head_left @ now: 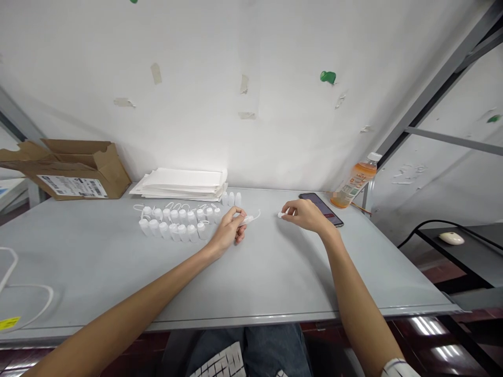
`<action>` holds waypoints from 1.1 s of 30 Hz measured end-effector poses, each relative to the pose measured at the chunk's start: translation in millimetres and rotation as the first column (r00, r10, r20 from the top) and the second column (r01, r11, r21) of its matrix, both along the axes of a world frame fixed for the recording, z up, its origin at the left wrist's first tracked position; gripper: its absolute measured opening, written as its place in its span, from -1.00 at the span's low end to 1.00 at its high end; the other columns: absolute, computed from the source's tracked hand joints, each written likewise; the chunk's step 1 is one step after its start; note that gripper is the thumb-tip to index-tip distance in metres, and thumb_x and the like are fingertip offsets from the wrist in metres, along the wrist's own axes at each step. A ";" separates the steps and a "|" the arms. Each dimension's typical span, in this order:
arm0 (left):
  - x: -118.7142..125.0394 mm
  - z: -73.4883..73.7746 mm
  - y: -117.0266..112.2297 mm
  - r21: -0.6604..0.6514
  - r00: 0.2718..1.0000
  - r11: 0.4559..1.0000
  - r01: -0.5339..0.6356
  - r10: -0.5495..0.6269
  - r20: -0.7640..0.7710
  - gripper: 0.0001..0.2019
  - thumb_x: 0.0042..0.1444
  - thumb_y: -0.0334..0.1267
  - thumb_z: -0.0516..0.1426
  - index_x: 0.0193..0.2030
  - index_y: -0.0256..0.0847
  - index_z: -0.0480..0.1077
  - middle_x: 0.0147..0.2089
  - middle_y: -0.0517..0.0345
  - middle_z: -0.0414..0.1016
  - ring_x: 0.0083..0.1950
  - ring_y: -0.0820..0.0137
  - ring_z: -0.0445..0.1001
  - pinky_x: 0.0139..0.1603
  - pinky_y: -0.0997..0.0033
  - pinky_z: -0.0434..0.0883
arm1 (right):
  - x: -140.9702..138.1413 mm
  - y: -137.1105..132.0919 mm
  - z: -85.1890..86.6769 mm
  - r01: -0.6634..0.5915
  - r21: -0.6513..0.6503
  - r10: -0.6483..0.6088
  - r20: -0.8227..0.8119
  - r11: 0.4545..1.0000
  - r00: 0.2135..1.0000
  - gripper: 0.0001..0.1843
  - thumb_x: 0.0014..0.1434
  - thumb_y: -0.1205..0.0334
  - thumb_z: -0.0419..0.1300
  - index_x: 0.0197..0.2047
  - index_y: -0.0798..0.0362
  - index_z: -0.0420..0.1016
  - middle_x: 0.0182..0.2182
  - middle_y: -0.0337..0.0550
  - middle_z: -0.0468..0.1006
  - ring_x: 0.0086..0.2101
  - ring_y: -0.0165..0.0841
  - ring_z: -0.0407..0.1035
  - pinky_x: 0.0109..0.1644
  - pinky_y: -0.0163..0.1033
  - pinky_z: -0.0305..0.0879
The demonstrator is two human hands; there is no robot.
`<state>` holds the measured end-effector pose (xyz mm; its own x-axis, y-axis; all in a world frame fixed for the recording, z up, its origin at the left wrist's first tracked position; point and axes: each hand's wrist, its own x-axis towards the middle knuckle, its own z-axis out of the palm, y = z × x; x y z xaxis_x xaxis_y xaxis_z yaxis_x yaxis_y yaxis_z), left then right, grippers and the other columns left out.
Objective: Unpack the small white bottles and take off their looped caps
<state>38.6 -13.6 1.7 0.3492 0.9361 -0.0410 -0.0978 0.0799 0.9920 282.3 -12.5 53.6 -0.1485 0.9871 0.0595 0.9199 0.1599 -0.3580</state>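
Near the middle of the table, my left hand [229, 230] is closed around a small white plastic bottle [247, 220], with a thin curved strip sticking out to the right. To its right, my right hand [306, 214] pinches a little white cap-like piece [280, 214] between thumb and fingers. The two pieces are apart. Left of my left hand stand two rows of small translucent white bottles [173, 230]; thin curved loops show at the tops of the back row. Several more white bottles [231, 199] stand behind my left hand.
A paper stack [181, 183] lies by the wall, beside an open cardboard box [78, 173]. A phone [320, 207] lies behind my right hand, near an orange drink bottle [356, 180]. A white cable [49, 298] is at the left; a mouse [451, 238] sits on a side surface.
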 end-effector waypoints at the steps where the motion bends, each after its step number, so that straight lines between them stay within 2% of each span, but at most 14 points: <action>1: -0.4 -0.2 0.0 0.002 1.000 1.000 0.003 -0.003 0.000 -0.81 0.17 -0.08 0.06 -0.29 -0.11 0.15 -0.59 0.40 0.18 -0.69 0.58 0.19 -0.67 0.63 0.12 | -1.2 0.2 -1.0 -0.003 -0.021 0.003 0.032 1.000 0.999 -0.88 0.08 0.27 0.22 -0.29 0.01 0.58 -0.38 -0.20 0.62 -0.38 -0.36 0.45 -0.34 -0.32 0.17; 4: -0.8 -0.4 0.0 0.004 1.000 1.000 0.008 -0.008 -0.001 -0.82 0.18 -0.10 0.06 -0.28 -0.11 0.15 -0.58 0.40 0.19 -0.68 0.57 0.19 -0.67 0.62 0.12 | -7.0 0.3 -3.8 0.002 -0.084 0.008 0.109 0.996 0.994 -0.84 0.04 0.34 0.21 -0.30 0.01 0.59 -0.37 -0.20 0.63 -0.36 -0.35 0.45 -0.37 -0.33 0.15; 8: 0.3 -0.2 -0.3 0.006 1.000 1.000 -0.002 0.002 -0.006 -0.84 0.19 -0.11 0.04 -0.28 -0.11 0.15 -0.58 0.39 0.19 -0.68 0.57 0.19 -0.67 0.62 0.12 | -13.7 -0.8 -5.0 0.001 -0.097 0.014 0.156 0.995 0.988 -0.76 0.08 0.41 0.16 -0.23 -0.01 0.60 -0.33 -0.21 0.64 -0.30 -0.35 0.45 -0.37 -0.34 0.13; 17: 0.7 -1.4 -1.4 0.008 1.000 1.000 -0.020 0.020 -0.003 -0.86 0.20 -0.13 0.03 -0.27 -0.11 0.15 -0.58 0.39 0.18 -0.69 0.57 0.19 -0.66 0.62 0.12 | -12.3 1.3 -7.1 0.009 -0.042 -0.003 0.158 0.999 0.987 -0.81 0.08 0.44 0.16 -0.37 0.01 0.58 -0.38 -0.21 0.62 -0.36 -0.38 0.43 -0.40 -0.33 0.10; 21: 1.2 -1.6 -0.6 0.003 1.000 1.000 -0.026 0.026 0.004 -0.84 0.19 -0.11 0.05 -0.26 -0.11 0.16 -0.58 0.39 0.18 -0.70 0.58 0.19 -0.67 0.62 0.12 | -13.1 2.4 -8.1 0.023 -0.033 -0.018 0.163 0.999 0.987 -0.81 0.09 0.43 0.16 -0.35 0.02 0.58 -0.36 -0.19 0.63 -0.34 -0.37 0.43 -0.38 -0.33 0.10; 27: 1.4 -1.4 0.3 0.004 1.000 1.000 -0.022 0.022 0.005 -0.84 0.18 -0.11 0.05 -0.27 -0.11 0.15 -0.59 0.40 0.18 -0.71 0.58 0.18 -0.68 0.63 0.11 | -14.8 3.6 -9.0 0.079 0.001 -0.078 0.191 0.997 0.979 -0.80 0.13 0.39 0.16 -0.21 0.00 0.57 -0.31 -0.20 0.64 -0.27 -0.34 0.44 -0.36 -0.32 0.06; 33: 0.9 -0.9 -0.8 0.012 1.000 1.000 -0.014 0.014 0.009 -0.82 0.18 -0.09 0.06 -0.27 -0.11 0.15 -0.59 0.40 0.17 -0.70 0.58 0.18 -0.67 0.62 0.11 | -14.5 7.1 -15.0 0.098 0.065 -0.111 0.245 0.993 0.963 -0.81 0.15 0.32 0.17 -0.18 0.00 0.56 -0.37 -0.17 0.62 -0.30 -0.32 0.44 -0.38 -0.31 0.02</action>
<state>39.4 -14.4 0.8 0.3363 0.9414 -0.0267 -0.1081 0.0667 0.9919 267.8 -5.3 38.6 -0.0616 0.9945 0.0849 0.9914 0.0708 -0.1103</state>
